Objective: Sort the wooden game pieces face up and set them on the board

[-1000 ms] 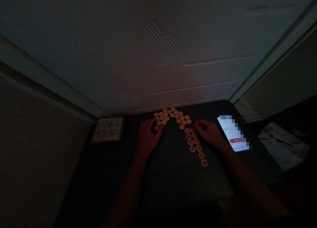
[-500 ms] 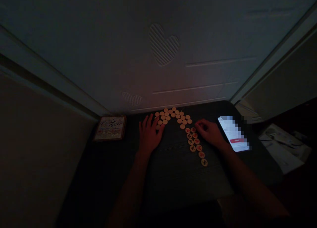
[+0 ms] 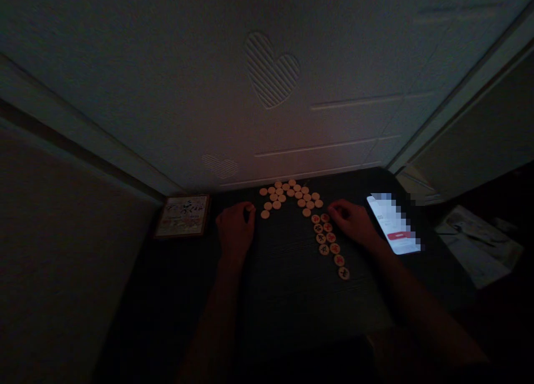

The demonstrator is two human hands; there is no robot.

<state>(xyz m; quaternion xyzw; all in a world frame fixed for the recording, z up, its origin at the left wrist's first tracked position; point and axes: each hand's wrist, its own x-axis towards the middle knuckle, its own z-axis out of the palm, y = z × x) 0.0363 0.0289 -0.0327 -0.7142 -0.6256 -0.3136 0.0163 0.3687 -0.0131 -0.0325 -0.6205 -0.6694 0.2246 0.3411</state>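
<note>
Beside the left end of an arc of plain round wooden discs point(image 3: 279, 192), my left hand point(image 3: 234, 228) is closed in a pinch. A pale edge at its fingertips looks like one Chinese chess piece point(image 3: 250, 207). My right hand point(image 3: 349, 221) rests on the dark table, fingers curled, with no piece visible in it. To its left, Chinese chess pieces point(image 3: 331, 237) with red and black characters lie face up in two slanting columns. The right column runs longer and ends in a black-marked piece point(image 3: 344, 273). The arc's discs show blank faces.
A framed box or picture point(image 3: 182, 216) lies at the table's back left. On the right lies a phone point(image 3: 392, 225) with its screen lit. A pale wall panel point(image 3: 283, 133) with heart reliefs stands behind the table. White papers point(image 3: 479, 247) lie beyond the right edge.
My left hand has drawn back left from the discs, its spread fingers now closed in a pinch. My right hand has stayed in place. The view has shifted slightly.
</note>
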